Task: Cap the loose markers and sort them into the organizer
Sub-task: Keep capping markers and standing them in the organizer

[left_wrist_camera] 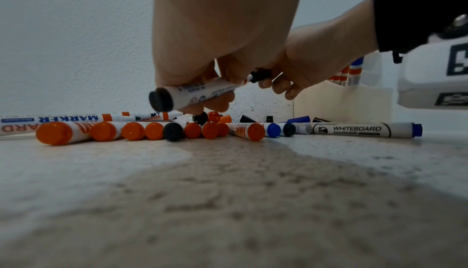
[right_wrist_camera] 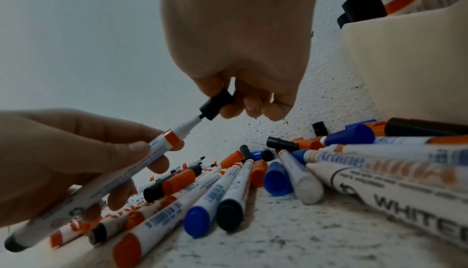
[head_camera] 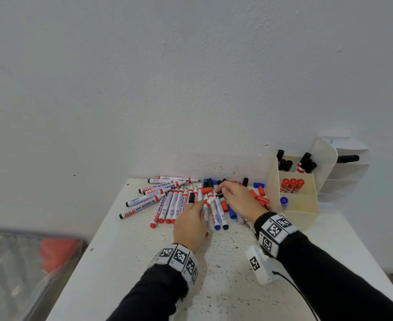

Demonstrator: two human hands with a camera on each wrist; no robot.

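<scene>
From the head view, a speckled white table [head_camera: 225, 262] meets a white wall [head_camera: 167, 77]; organizer [head_camera: 295, 193] at right. From your left wrist, "WHITEBOARD MARKER" reads on one barrel [left_wrist_camera: 354, 130]. From your right wrist, your left hand [right_wrist_camera: 63, 152] grips the marker [right_wrist_camera: 106, 182], your right hand [right_wrist_camera: 240, 62] pinches its black cap [right_wrist_camera: 216, 104] at the tip.

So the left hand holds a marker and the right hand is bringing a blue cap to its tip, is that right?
Nearly. The cap is black, not blue; the right wrist view shows it plainly, pinched in the right hand and meeting the tip of the marker. The rest stands: the left hand holds that marker, which has a black end plug.
</scene>
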